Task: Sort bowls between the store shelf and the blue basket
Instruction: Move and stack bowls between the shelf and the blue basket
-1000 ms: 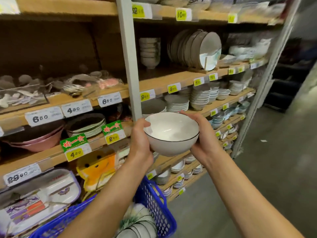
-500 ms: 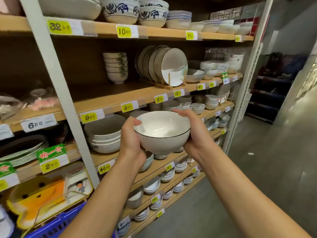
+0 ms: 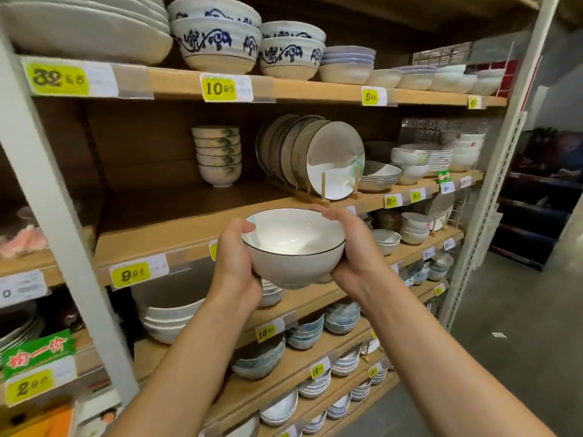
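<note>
A white bowl with a thin dark rim [image 3: 293,247] is held upright between both hands, in front of the edge of a wooden store shelf [image 3: 164,228]. My left hand [image 3: 235,263] grips its left side with the thumb over the rim. My right hand [image 3: 356,253] cups the right side, fingers curled over the far rim. On that shelf stand a stack of matching-size bowls [image 3: 217,156] and a rack of dark-rimmed plates [image 3: 318,159]. The blue basket is out of view.
A grey upright post [image 3: 53,216] divides the shelving at left. Blue-patterned bowls [image 3: 217,42] sit on the top shelf. Lower shelves hold large white bowls [image 3: 170,316] and stacks of small bowls [image 3: 315,383]. Grey floor [image 3: 504,357] lies to the right.
Both hands have lifted the bowl from near the blue basket up to the middle shelf level. The view has tilted up and the basket has dropped out of sight.
</note>
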Demonstrator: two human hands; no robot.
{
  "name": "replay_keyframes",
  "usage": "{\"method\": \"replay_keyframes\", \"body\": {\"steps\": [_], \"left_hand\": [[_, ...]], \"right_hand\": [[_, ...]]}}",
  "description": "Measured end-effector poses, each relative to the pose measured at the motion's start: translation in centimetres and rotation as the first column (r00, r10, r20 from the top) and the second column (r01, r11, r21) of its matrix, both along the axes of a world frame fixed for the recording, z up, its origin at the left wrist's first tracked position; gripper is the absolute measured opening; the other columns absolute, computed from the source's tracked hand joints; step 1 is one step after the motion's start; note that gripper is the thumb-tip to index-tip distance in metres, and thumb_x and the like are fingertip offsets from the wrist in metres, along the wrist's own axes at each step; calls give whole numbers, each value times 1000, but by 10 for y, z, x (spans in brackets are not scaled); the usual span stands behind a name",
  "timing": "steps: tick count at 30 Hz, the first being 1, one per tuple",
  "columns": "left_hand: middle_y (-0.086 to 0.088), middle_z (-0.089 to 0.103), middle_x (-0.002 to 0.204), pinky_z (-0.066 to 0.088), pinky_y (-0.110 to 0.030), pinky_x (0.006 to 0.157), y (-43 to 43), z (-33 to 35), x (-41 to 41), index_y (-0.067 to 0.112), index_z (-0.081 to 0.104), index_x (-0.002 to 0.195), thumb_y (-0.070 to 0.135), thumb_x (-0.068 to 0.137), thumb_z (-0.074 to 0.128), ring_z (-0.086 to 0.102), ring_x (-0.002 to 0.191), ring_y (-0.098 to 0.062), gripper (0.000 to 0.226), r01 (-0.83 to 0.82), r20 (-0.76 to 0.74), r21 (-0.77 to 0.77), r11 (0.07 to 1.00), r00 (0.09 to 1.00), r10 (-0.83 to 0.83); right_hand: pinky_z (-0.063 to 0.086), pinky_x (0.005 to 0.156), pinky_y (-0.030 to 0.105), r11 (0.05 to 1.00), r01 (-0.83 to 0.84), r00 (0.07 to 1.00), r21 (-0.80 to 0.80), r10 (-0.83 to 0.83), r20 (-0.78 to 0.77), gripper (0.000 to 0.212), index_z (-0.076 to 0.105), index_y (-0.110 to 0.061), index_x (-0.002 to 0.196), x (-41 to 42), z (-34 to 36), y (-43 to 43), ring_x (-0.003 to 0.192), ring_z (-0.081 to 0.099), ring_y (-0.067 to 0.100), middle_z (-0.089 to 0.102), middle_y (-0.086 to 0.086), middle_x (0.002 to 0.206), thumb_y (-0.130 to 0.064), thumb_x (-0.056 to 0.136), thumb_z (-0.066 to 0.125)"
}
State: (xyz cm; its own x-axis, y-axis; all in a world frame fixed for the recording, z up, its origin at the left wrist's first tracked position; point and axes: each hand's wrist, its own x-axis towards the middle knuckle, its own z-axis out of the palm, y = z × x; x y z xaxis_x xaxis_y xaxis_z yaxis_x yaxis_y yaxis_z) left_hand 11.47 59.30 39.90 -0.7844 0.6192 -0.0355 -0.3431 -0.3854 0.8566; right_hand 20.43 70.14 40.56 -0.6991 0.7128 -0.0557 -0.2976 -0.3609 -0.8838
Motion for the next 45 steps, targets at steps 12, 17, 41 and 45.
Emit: {"method": "replay_keyframes", "body": {"steps": [12, 17, 41, 45], "left_hand": [[-7, 76, 79, 57, -36, 57, 60, 16, -89, 17, 68, 100, 29, 80, 46, 72, 70, -27, 32, -179, -61, -53, 982, 983, 176], [1, 74, 68, 56, -30, 61, 75, 18, -115, 22, 71, 73, 29, 87, 42, 69, 74, -20, 33, -249, -157, -27, 968, 958, 242], [-18, 71, 111, 56, -50, 64, 115, 37, -148, 17, 61, 121, 26, 72, 47, 66, 100, -40, 52, -258, 13, -116, 959, 965, 261], [-14, 72, 112, 58, -46, 69, 118, 30, -146, 17, 66, 118, 39, 85, 46, 68, 102, -34, 45, -305, 23, -92, 948, 951, 308]], "right_hand": [[56, 62, 33, 992, -122, 992, -27, 122, -14, 44, 65, -13, 120, -102, 20, 71, 99, 62, 35, 65, 15, 117, -5, 82, 44], [57, 68, 38, 989, -147, 989, -19, 147, 1, 51, 62, -9, 126, -139, 26, 91, 107, 59, 39, 59, 18, 124, 2, 81, 40], [37, 109, 57, 682, -731, 680, -22, 726, -106, 61, 51, 7, 133, -214, 41, 175, 126, 51, 44, 53, 30, 134, -6, 74, 41], [46, 100, 57, 788, -612, 790, -59, 609, -70, 58, 53, 6, 129, -219, 33, 167, 116, 58, 43, 58, 29, 128, -4, 73, 42]]}}
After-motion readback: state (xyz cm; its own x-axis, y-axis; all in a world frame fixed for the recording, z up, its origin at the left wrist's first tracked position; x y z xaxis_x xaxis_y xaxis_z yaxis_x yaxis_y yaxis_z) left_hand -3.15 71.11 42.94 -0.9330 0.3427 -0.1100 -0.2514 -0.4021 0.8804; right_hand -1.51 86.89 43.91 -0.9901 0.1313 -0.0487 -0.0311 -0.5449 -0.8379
